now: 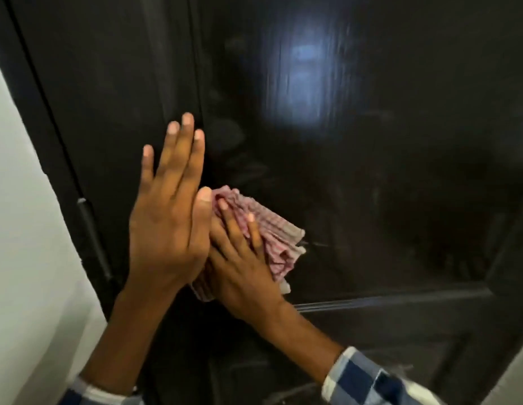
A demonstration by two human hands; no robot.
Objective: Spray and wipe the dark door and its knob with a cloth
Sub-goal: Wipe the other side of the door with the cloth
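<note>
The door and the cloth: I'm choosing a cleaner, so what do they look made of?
The door looks like dark wood or wood-grain laminate with a semi-gloss finish: faint vertical grain, a blurred light reflection. The cloth looks like thin woven cotton, pink-and-white checked, matte, bunched in soft folds.

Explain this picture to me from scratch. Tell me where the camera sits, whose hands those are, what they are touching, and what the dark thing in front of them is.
There is one picture, taken by a wide-angle camera worn on a person's head, looking forward and down at their own hands. No machine is involved.

The dark surface filling the view is a door, with a pale reflection on its glossy panel. A hinge shows along its left edge, next to a white wall.

The left hand is open, fingers straight, laid flat against the door. The right hand presses a bunched pink checked cloth against the door, fingers spread over it. Both wrists show blue and white checked sleeves.

No knob or spray bottle is in view.
</note>
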